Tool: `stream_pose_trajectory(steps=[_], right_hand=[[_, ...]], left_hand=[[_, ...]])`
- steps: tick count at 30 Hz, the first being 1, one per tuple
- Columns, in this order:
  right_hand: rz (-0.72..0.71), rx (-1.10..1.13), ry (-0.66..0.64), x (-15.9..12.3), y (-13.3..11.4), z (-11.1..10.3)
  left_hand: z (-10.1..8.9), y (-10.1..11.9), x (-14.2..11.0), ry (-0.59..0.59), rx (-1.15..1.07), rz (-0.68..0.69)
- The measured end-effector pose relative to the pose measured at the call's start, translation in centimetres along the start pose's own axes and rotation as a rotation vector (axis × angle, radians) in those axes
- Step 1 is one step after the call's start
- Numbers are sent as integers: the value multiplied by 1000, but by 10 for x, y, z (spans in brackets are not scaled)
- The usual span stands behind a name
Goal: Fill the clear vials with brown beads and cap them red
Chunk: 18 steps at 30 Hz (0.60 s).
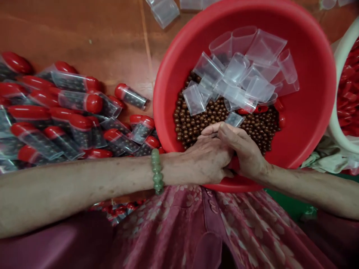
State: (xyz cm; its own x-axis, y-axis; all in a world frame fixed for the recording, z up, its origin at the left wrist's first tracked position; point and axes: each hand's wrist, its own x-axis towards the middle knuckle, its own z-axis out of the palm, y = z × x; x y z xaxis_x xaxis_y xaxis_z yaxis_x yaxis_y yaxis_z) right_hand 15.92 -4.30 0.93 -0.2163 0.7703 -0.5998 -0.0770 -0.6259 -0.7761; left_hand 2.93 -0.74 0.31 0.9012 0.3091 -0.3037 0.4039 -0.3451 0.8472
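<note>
My left hand (202,158), with a green bead bracelet (157,171) at the wrist, meets my right hand (248,149) above the near side of a red basin (311,112). Both hands are closed against each other, fingers overlapping. Whatever lies between the palms is hidden; a bit of red shows there, and I cannot tell whether it is a cap or the basin. Just beyond the fingers are brown round beads (202,125), a pile of clear plastic tubes (238,89) and a few red caps (260,109) in the basin.
Many filled clear containers with red caps (75,101) lie heaped on the brown surface (84,33) at left. Loose clear tubes (165,13) rest behind the basin. A white tub (340,127) of red caps stands at right, beside a crumpled cloth (327,155).
</note>
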Motion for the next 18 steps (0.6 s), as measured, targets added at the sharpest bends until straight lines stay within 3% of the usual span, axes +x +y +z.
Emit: stream_pose_trajectory(steps=[3, 6, 10, 15, 18], right_hand=[[-12, -18, 27, 0, -2, -2], [81, -29, 43, 9, -11, -4], [94, 29, 38, 16, -22, -11], [-191, -71, -99, -12, -9, -37], [-493, -382, 15, -28, 4, -47]], left_hand=[[-2, 1, 4, -28, 0, -2], [-6, -3, 10, -83, -93, -73], [-18, -8, 9, 6, -384, -67], [-31, -6, -4, -3, -995, -40], [-28, -4, -7, 57, -1198, 17]])
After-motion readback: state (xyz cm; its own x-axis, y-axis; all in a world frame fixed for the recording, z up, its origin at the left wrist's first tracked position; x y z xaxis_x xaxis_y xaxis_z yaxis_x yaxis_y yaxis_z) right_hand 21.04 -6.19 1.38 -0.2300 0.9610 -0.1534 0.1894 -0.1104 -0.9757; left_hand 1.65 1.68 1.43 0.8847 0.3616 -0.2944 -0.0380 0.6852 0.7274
